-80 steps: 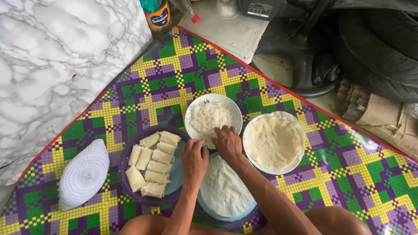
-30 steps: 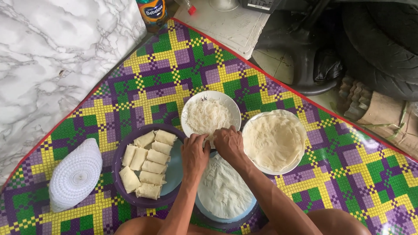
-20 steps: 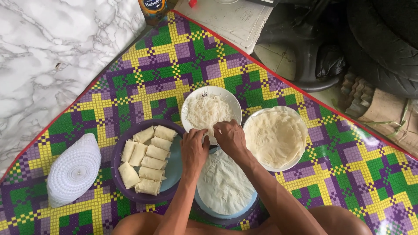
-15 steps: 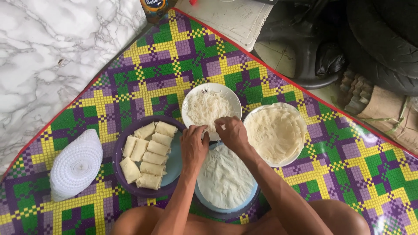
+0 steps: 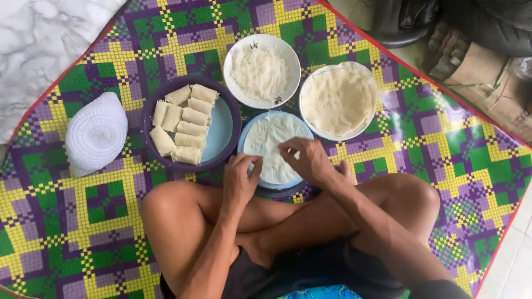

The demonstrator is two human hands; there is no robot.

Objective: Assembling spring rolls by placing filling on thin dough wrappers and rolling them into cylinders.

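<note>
I sit cross-legged on a woven mat, both hands over a thin white wrapper (image 5: 271, 138) spread on a light blue plate (image 5: 252, 127). My left hand (image 5: 241, 177) pinches the wrapper's near edge at the plate's rim. My right hand (image 5: 307, 160) rests on the wrapper's near right side, fingertips bent down and gripping it. Behind the plate stands a white bowl (image 5: 235, 52) of shredded white filling (image 5: 260, 69). To its right a white plate holds a stack of round wrappers (image 5: 338, 99).
A dark purple dish (image 5: 233, 111) on the left holds several finished pale rolls (image 5: 185, 124). A white mesh dome cover (image 5: 97, 133) lies further left. The mat (image 5: 443, 144) is checked green, yellow and purple. A marble slab (image 5: 39, 39) is at the top left and dark bundles (image 5: 476, 61) at the top right.
My hands have drawn back from the wrapper's far edge, beside the filling bowl, to its near edge. The view has tilted down, so my knees now show.
</note>
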